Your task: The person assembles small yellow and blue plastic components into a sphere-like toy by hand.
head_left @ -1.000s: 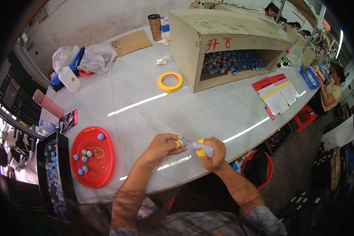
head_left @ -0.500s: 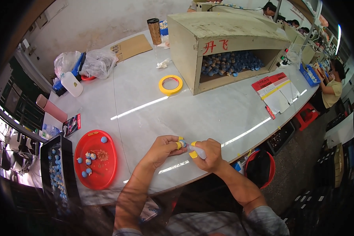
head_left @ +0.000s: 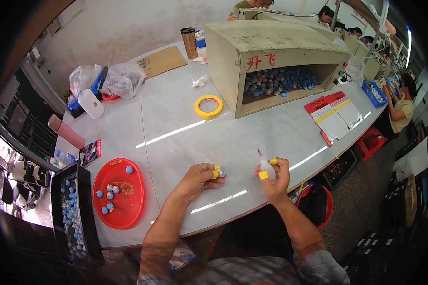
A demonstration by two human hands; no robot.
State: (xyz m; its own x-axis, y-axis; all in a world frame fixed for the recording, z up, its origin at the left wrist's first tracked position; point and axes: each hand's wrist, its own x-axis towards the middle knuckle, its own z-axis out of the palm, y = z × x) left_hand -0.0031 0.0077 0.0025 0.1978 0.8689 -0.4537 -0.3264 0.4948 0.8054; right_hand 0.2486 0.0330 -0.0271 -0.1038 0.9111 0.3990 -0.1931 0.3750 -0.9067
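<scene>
Yellow tape wraps fingertips on both of my hands. Between the thumb and fingers of my left hand (head_left: 198, 181) is a small blue-and-white ball-shaped piece (head_left: 221, 172), partly covered by the fingers. My right hand (head_left: 277, 181) grips a small white squeeze bottle (head_left: 266, 167) upright, its thin dark tip pointing up, apart from the piece. To the left, a red round tray (head_left: 137, 209) carries several similar blue and white pieces (head_left: 110, 195). Beside it, a black bin (head_left: 84, 180) holds many more.
An open-fronted beige box (head_left: 223, 71) full of blue pieces stands at the back. Yellow tape (head_left: 208, 107), a printed card (head_left: 335, 114), a white jug (head_left: 91, 104) and a pink bottle (head_left: 66, 131) lie or stand around. Below the table's right edge is a red bucket (head_left: 329, 209). Other people sit farther off.
My right hand has drawn the squeeze bottle away to the right and turned its tip upward. My left hand stays in place with the small piece.
</scene>
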